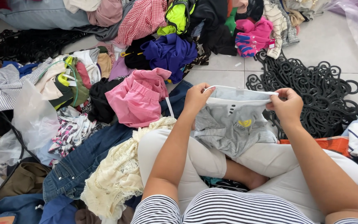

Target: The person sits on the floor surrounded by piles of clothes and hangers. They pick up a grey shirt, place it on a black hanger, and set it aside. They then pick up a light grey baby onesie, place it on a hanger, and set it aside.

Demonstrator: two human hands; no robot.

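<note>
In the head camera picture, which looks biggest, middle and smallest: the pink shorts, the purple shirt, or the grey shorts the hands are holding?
1. Grey shorts, held by the left hand and right hand; being nearest the camera may enlarge them.
2. Pink shorts, nearly alike.
3. Purple shirt, smallest.

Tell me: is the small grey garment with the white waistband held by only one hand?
No. Both the left hand and right hand pinch the white waistband of the small grey garment.

Both forearms reach forward, bare, elbows bent. Left hand (195, 98) and right hand (287, 105) are raised level with each other, well apart, each with fingers curled in and pinched shut, thumbs on top.
</note>
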